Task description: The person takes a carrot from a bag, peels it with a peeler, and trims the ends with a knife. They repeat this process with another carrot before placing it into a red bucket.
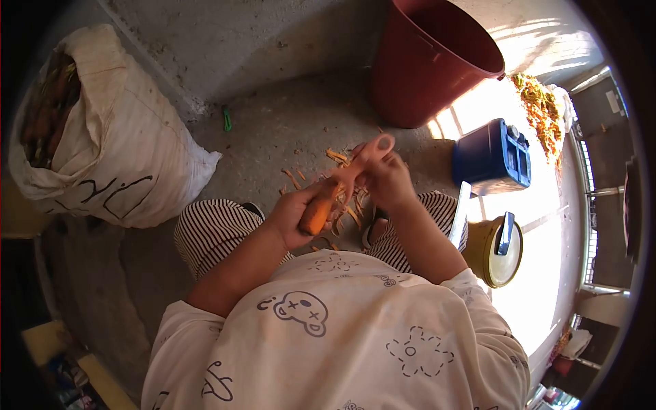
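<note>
My left hand point(292, 217) is closed around a carrot point(316, 217), whose orange, peeled-looking end points down toward me. A pink peeler point(367, 154) with a ring at its handle end is gripped in my right hand point(391, 183). The peeler's head lies against the upper part of the carrot, between my two hands. The blade itself I cannot make out. Orange peel strips point(335, 157) are scattered on the floor beneath and around my hands.
A white sack point(130, 137) of unpeeled carrots point(56, 102) stands at left. Ahead is a dark red bucket point(410, 75); a blue jerrycan point(482, 157) and a yellowish lidded bucket point(488, 256) stand to the right. A peel heap point(536, 102) lies farther off. A green scrap point(227, 119) rests near the wall.
</note>
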Action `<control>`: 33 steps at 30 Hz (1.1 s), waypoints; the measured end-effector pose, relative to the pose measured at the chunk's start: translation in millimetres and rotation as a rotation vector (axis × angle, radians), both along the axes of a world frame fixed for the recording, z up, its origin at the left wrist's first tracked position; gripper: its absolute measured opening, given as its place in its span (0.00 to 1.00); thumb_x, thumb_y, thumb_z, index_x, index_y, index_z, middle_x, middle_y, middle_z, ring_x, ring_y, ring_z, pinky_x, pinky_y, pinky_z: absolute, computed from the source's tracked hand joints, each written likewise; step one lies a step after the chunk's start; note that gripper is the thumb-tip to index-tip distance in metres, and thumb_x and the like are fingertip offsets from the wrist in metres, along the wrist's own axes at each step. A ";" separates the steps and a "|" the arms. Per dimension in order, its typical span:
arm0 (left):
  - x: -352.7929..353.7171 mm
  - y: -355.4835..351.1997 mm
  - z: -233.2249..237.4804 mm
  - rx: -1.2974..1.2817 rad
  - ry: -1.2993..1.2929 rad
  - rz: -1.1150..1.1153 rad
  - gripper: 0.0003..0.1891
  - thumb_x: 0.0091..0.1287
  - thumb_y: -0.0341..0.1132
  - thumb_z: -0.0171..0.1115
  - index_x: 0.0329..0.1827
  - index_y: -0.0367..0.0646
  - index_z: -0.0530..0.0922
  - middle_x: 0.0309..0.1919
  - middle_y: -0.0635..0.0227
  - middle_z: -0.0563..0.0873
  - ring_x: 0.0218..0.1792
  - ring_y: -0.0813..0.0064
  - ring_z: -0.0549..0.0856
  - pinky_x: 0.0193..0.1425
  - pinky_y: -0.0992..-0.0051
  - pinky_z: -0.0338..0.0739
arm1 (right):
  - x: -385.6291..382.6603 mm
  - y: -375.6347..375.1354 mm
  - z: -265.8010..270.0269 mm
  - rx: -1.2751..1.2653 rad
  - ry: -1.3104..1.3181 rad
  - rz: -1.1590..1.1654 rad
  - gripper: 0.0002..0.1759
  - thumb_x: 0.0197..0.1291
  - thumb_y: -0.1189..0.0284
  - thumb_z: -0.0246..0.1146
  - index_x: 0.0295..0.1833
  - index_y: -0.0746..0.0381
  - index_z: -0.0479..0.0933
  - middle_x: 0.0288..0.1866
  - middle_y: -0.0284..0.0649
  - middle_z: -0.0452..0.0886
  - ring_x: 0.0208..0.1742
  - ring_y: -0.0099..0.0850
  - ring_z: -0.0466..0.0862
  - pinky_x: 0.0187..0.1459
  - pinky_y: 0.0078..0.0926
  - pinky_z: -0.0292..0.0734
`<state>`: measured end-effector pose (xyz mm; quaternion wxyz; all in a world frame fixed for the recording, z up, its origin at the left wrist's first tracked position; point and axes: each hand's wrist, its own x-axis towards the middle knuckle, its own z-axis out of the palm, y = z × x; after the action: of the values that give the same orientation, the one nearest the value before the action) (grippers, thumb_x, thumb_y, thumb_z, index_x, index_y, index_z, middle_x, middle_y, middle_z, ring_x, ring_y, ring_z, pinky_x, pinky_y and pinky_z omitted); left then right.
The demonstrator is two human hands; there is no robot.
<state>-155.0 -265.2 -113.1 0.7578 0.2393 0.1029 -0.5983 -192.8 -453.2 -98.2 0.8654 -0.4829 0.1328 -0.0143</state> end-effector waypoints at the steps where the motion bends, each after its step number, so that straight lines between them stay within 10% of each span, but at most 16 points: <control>1: -1.8 1.3 2.4 0.012 0.018 0.010 0.19 0.63 0.39 0.47 0.57 0.45 0.61 0.31 0.63 0.73 0.29 0.74 0.74 0.32 0.77 0.73 | 8.7 -20.0 -13.6 -0.041 0.006 -0.149 0.10 0.54 0.71 0.59 0.38 0.66 0.71 0.27 0.36 0.75 0.23 0.22 0.75 0.24 0.15 0.70; 3: -5.2 0.9 10.5 0.076 -0.012 0.016 0.19 0.63 0.39 0.46 0.56 0.45 0.61 0.31 0.63 0.73 0.28 0.74 0.74 0.31 0.77 0.72 | 17.3 -52.4 -25.2 -0.449 0.122 -0.340 0.11 0.53 0.70 0.60 0.37 0.66 0.71 0.26 0.36 0.75 0.22 0.21 0.74 0.23 0.16 0.69; 12: 2.3 -3.7 1.8 -0.077 -0.181 -0.113 0.18 0.64 0.39 0.44 0.56 0.46 0.61 0.33 0.63 0.72 0.32 0.74 0.74 0.30 0.78 0.71 | -18.6 26.2 22.7 0.100 -0.064 0.220 0.10 0.54 0.70 0.59 0.38 0.64 0.71 0.29 0.36 0.76 0.25 0.21 0.74 0.24 0.16 0.69; 17: -6.3 2.7 8.6 -0.023 0.054 -0.025 0.18 0.65 0.40 0.44 0.57 0.46 0.62 0.32 0.64 0.72 0.30 0.74 0.74 0.29 0.77 0.71 | 15.8 -48.0 -19.0 -0.369 0.145 -0.298 0.12 0.54 0.69 0.60 0.39 0.66 0.71 0.27 0.37 0.75 0.23 0.22 0.74 0.24 0.16 0.69; 24: -3.2 1.5 9.4 -0.022 0.071 -0.051 0.19 0.65 0.42 0.42 0.58 0.48 0.61 0.32 0.64 0.71 0.30 0.75 0.72 0.28 0.80 0.69 | -9.1 -5.6 16.2 0.194 -0.069 -0.029 0.10 0.55 0.70 0.59 0.38 0.66 0.71 0.27 0.35 0.75 0.21 0.21 0.73 0.23 0.16 0.68; 29: -3.3 4.4 9.7 -0.042 -0.001 -0.083 0.17 0.65 0.42 0.42 0.55 0.47 0.63 0.32 0.64 0.71 0.30 0.74 0.72 0.26 0.80 0.69 | 12.3 -51.4 -21.3 -0.247 0.089 -0.309 0.10 0.55 0.70 0.59 0.37 0.66 0.71 0.27 0.35 0.74 0.23 0.21 0.73 0.25 0.18 0.69; 33: -5.5 3.0 9.0 0.047 0.043 -0.025 0.16 0.65 0.41 0.42 0.53 0.47 0.64 0.33 0.63 0.72 0.30 0.74 0.73 0.26 0.78 0.71 | 2.7 -43.6 4.1 0.043 -0.045 -0.284 0.10 0.54 0.70 0.59 0.38 0.66 0.71 0.25 0.34 0.73 0.22 0.21 0.72 0.25 0.18 0.68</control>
<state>-160.6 -262.2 -104.1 0.7418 0.2455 0.1303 -0.6103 -190.1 -496.8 -94.1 0.8676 -0.4402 0.1808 -0.1445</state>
